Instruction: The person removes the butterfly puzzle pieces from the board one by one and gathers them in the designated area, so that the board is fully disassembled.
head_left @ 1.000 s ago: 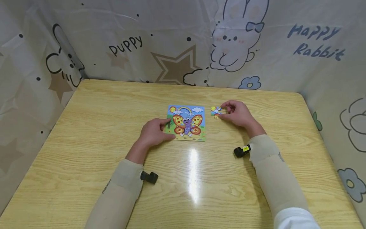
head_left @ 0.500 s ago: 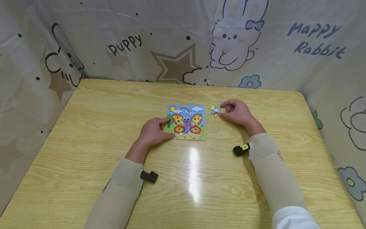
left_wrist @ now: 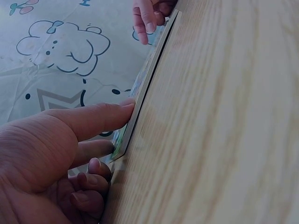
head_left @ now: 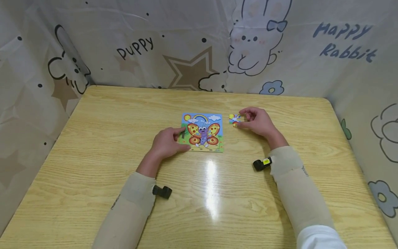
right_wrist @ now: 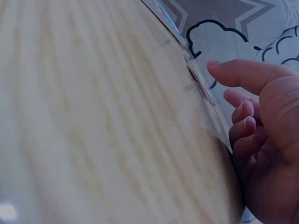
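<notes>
A square puzzle board (head_left: pixel 203 133) with a purple butterfly, rainbow and sun lies flat on the wooden table (head_left: pixel 124 110). My left hand (head_left: pixel 166 142) is at its lower left corner in the head view, with outstretched thumb and forefinger resting on the edge; its other fingers curl loosely below in the left wrist view. To the board's right lie small loose puzzle pieces (head_left: pixel 234 119) in blue, yellow and orange. My right hand (head_left: pixel 256 121) spreads thumb and forefinger at their right side. In the right wrist view, the thumb (right_wrist: pixel 243 72) stands slightly above the pieces (right_wrist: pixel 201 81).
A pale curtain (head_left: pixel 174 41) printed with rabbits, stars and flowers closes off the table's back and sides. Black wrist cameras (head_left: pixel 162 192) are strapped over both sleeves. A bright reflection lies on the table between the forearms.
Both hands, the board and the pieces keep their places. The whole head view shifts up very slightly.
</notes>
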The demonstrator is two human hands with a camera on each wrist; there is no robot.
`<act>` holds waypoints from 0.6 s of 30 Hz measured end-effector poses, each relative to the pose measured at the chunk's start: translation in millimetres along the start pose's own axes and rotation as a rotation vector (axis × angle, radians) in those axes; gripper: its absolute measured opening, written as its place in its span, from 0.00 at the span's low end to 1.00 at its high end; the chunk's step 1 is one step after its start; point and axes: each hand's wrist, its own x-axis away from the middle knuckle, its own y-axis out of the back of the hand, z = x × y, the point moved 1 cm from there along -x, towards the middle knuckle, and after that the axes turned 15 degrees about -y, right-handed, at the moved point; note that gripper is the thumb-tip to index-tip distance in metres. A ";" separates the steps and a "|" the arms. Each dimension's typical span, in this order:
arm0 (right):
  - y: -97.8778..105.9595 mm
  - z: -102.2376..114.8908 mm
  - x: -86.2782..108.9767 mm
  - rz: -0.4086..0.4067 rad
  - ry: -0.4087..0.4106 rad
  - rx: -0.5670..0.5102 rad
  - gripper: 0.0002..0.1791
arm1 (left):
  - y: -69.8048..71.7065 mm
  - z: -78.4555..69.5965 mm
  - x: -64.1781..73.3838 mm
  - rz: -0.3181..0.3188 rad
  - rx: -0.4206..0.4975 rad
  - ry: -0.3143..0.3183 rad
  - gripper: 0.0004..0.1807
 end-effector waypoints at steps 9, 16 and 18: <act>-7.2 6.7 6.8 -0.032 0.006 -0.008 0.24 | 0.0 0.1 -0.1 0.001 0.002 0.002 0.42; -17.7 16.0 11.8 -0.018 0.062 -0.047 0.23 | -0.5 0.6 -0.2 -0.003 -0.002 0.001 0.42; -21.7 18.5 12.2 -0.008 0.075 -0.057 0.22 | -0.2 0.0 -0.1 -0.004 -0.002 0.003 0.42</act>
